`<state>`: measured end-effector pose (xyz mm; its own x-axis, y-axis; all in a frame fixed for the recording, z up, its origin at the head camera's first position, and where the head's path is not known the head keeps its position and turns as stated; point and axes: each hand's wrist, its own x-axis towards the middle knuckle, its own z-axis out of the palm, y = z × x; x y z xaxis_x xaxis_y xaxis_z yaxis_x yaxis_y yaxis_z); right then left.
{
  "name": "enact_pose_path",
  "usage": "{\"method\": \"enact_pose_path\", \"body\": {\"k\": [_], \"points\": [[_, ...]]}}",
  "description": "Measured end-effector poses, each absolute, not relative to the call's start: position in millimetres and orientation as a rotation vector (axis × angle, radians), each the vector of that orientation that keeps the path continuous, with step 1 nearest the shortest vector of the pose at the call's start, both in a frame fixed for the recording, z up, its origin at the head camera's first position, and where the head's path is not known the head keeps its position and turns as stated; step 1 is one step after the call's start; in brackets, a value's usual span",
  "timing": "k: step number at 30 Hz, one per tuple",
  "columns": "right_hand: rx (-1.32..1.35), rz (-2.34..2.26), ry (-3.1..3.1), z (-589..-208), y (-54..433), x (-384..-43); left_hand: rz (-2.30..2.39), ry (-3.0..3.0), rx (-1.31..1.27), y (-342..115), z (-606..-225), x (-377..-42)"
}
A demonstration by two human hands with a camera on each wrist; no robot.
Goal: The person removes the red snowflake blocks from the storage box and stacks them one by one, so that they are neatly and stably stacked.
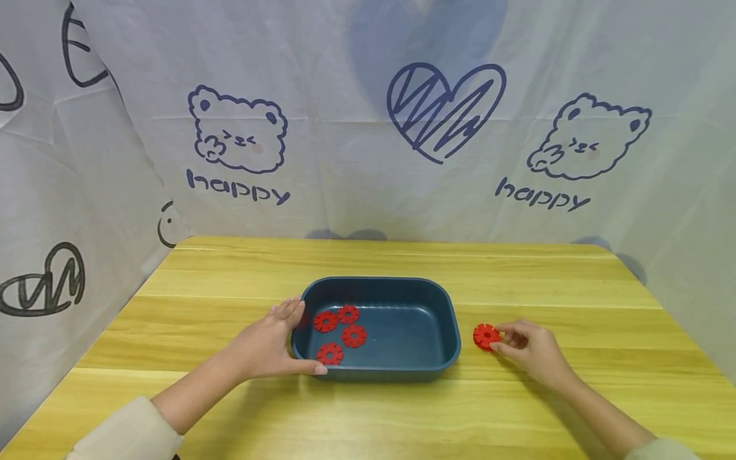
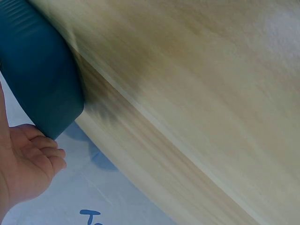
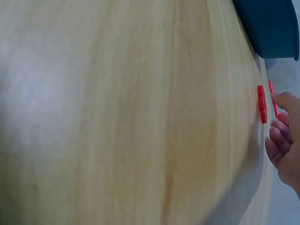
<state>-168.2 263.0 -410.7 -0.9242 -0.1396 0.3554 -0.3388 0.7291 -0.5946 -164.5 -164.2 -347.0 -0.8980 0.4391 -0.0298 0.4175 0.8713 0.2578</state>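
A dark blue plastic tub (image 1: 397, 335) stands on the wooden table. My left hand (image 1: 270, 348) grips its left end, thumb over the front rim and fingers at the left rim; the left wrist view shows the fingers curled against the tub's edge (image 2: 47, 79). Several red notched plastic discs (image 1: 353, 336) lie inside on the left half of the floor. To the right of the tub, my right hand (image 1: 531, 351) pinches a red disc (image 3: 273, 101) between thumb and fingertips. Right below it, more red discs (image 3: 262, 104) lie stacked on the table.
The yellow wood-grain table (image 1: 379, 421) extends around the tub on all sides. Behind it hangs a pale cloth (image 1: 345, 160) printed with bears and hearts, and another cloth (image 1: 52, 211) closes off the left side.
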Motion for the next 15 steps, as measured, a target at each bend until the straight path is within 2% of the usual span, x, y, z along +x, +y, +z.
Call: {"method": "enact_pose_path", "body": {"k": [15], "points": [[0.295, 1.040, -2.681, -416.7, 263.2, -169.5, 0.370, 2.968, 0.691, -165.3, -349.8, -165.0]]}}
